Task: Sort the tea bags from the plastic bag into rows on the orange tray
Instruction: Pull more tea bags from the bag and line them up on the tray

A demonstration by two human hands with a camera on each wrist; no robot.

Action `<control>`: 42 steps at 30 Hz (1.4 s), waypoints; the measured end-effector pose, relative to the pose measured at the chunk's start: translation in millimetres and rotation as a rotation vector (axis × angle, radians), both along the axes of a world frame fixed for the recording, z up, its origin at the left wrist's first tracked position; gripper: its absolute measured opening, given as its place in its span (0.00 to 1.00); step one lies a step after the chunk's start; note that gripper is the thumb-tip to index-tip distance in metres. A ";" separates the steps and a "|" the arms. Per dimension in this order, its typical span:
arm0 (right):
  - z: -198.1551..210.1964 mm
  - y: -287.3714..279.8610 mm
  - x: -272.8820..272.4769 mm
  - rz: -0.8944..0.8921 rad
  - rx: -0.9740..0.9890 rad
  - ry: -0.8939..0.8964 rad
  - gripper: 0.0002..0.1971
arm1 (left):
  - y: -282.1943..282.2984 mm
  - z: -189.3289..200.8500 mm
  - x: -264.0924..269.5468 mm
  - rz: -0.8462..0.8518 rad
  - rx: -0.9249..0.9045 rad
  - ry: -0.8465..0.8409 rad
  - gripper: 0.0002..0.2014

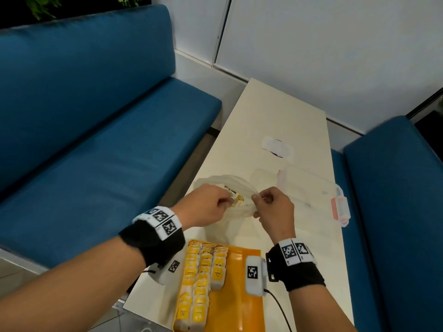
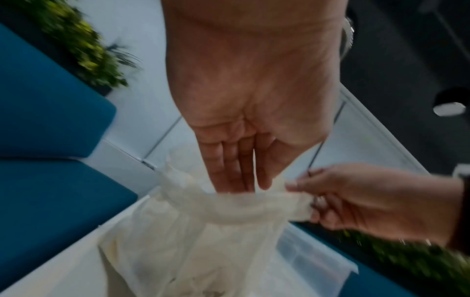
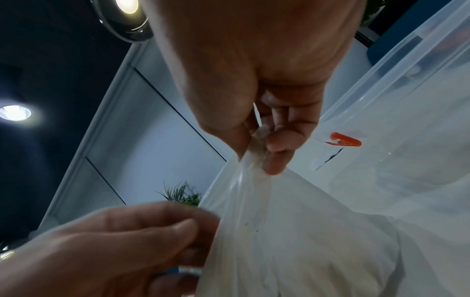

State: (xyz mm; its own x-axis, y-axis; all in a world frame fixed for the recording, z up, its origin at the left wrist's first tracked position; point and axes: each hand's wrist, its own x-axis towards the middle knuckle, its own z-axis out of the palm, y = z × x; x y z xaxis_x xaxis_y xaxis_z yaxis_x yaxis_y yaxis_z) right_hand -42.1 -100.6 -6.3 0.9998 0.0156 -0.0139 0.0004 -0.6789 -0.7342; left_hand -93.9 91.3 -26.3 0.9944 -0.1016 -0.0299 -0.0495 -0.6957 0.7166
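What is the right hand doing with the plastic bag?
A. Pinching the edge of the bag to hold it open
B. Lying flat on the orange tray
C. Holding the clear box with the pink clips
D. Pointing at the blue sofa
A. The right hand pinches the rim of the plastic bag between thumb and fingers, while the left hand reaches into the bag's mouth.
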 end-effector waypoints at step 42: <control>-12.9 -19.8 -15.1 0.089 -0.077 0.053 0.06 | -72.9 -70.8 111.0 -0.532 0.684 0.341 0.01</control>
